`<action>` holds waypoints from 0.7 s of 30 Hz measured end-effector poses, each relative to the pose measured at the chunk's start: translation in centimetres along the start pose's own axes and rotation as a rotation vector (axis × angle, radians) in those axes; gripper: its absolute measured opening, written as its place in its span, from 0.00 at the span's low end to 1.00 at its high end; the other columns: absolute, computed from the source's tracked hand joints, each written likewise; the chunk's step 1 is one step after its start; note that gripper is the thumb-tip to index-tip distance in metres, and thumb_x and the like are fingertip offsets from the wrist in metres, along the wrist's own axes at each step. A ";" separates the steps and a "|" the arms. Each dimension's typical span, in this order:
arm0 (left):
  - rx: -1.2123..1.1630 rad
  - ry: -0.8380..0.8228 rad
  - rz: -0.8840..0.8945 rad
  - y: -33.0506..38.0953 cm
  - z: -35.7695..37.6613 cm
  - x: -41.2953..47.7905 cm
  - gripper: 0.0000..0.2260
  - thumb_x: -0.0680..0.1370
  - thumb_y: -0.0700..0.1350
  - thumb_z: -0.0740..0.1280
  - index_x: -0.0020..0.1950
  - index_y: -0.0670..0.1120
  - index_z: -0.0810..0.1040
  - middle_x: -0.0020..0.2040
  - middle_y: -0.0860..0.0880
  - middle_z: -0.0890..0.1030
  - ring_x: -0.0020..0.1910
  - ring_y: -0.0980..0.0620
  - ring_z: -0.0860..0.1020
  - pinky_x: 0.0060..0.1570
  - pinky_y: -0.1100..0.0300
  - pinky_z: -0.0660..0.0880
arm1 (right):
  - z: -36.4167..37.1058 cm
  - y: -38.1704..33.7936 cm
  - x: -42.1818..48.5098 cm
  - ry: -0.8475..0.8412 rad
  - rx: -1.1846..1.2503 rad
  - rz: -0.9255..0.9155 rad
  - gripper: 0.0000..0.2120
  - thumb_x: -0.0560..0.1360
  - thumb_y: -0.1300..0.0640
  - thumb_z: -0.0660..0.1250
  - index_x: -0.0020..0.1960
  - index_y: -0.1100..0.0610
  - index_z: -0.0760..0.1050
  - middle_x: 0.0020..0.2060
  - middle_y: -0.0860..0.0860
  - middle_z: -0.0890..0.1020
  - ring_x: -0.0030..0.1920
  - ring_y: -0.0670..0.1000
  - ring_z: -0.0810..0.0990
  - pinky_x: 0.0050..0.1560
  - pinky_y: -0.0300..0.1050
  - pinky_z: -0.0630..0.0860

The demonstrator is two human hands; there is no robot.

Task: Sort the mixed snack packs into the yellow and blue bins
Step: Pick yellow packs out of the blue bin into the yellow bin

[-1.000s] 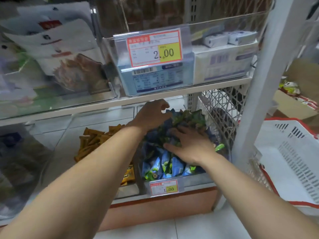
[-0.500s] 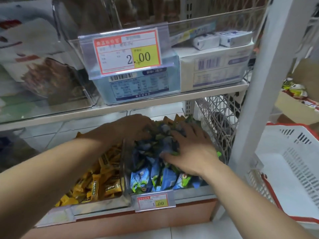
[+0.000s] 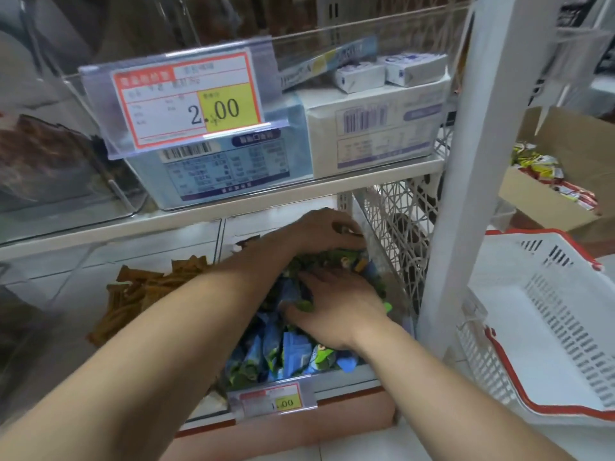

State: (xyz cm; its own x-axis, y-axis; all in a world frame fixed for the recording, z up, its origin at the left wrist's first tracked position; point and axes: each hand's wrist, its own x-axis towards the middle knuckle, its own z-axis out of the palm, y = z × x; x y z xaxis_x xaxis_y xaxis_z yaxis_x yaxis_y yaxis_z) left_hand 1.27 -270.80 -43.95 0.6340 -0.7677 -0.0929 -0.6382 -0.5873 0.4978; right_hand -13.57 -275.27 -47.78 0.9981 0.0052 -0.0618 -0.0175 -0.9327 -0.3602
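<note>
**Now both hands are in the blue heap**

Far left, the yellow packs (image 3: pixel 143 291) lie in their own clear bin, untouched by either hand.

The left hand (image 3: pixel 322 227) has swung back from the divider, where it was half a second ago. It is now at the rear right corner of the blue bin (image 3: pixel 349 375). Its fingers curl down over the back of the heap. Cannot tell whether they pinch a pack. The forearm runs diagonally across the yellow side.

The right hand (image 3: pixel 336 307) has hardly moved. It is palm down, fingers spread and fairly straight, lying on the blue and green packs (image 3: pixel 293 357) and gripping none.

Reading: probably still raking the heap for strays rather than carrying one across. No yellow pack shows in either hand.

Right of the shelf post (image 3: pixel 466 194), a white basket (image 3: pixel 545 327) stands apart, not in play.
</note>
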 end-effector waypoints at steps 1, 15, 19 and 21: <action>0.041 -0.004 0.009 -0.3 0.3 0.0 0.16 0.71 0.58 0.75 0.56 0.54 0.83 0.56 0.54 0.82 0.54 0.55 0.78 0.57 0.59 0.73 | 0.1 0.0 0.1 0.002 -0.006 -0.004 0.41 0.71 0.24 0.46 0.77 0.44 0.62 0.76 0.48 0.67 0.75 0.55 0.64 0.73 0.52 0.62; 0.382 -0.003 0.006 -3.4 -3.4 -3.6 0.11 0.77 0.58 0.68 0.45 0.53 0.84 0.44 0.55 0.79 0.44 0.55 0.77 0.39 0.61 0.69 | -0.3 -0.9 -2.0 0.137 -0.008 0.125 0.42 0.73 0.25 0.52 0.79 0.48 0.59 0.78 0.55 0.61 0.77 0.59 0.58 0.77 0.58 0.52; 0.561 0.091 -0.119 -0.8 -1.9 -2.2 0.29 0.76 0.71 0.58 0.29 0.47 0.69 0.34 0.49 0.74 0.34 0.51 0.73 0.31 0.57 0.62 | 0.0 -0.6 -1.6 0.085 0.044 0.099 0.41 0.74 0.26 0.50 0.80 0.46 0.55 0.81 0.54 0.55 0.80 0.56 0.53 0.78 0.57 0.48; 0.644 0.102 -0.039 0.7 -1.0 -1.3 0.28 0.73 0.69 0.64 0.31 0.45 0.71 0.40 0.46 0.76 0.39 0.48 0.75 0.34 0.55 0.66 | 0.2 -0.6 -1.5 0.073 0.055 0.099 0.40 0.74 0.25 0.49 0.80 0.46 0.57 0.80 0.52 0.57 0.80 0.55 0.53 0.78 0.56 0.48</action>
State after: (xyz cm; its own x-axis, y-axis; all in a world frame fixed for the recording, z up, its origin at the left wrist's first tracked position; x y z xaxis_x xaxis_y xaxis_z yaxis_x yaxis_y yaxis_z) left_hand 0.41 -269.93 -42.57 0.6802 -0.7331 -0.0027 -0.7277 -0.6747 -0.1232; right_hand -15.07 -274.68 -47.66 0.9929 -0.1144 -0.0322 -0.1176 -0.9061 -0.4064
